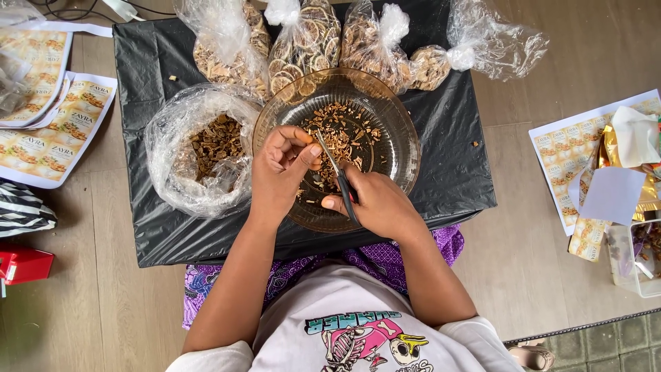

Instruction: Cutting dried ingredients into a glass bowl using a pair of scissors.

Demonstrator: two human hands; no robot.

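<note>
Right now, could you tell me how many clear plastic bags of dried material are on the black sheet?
5: one open bag left of the glass bowl, and four tied bags behind it.

Floor: pale wooden boards across most of the frame, lit by soft, even daylight.
Lower right corner: grey paving beyond a dark edge strip.
Centre: a black plastic sheet spread flat on the boards.
Left edge: printed label sheets lying on the floor, a striped bag below them, a red box lower still.
Right edge: more label sheets, gold packets, a clear plastic tub.
Top left: white cables.
</note>
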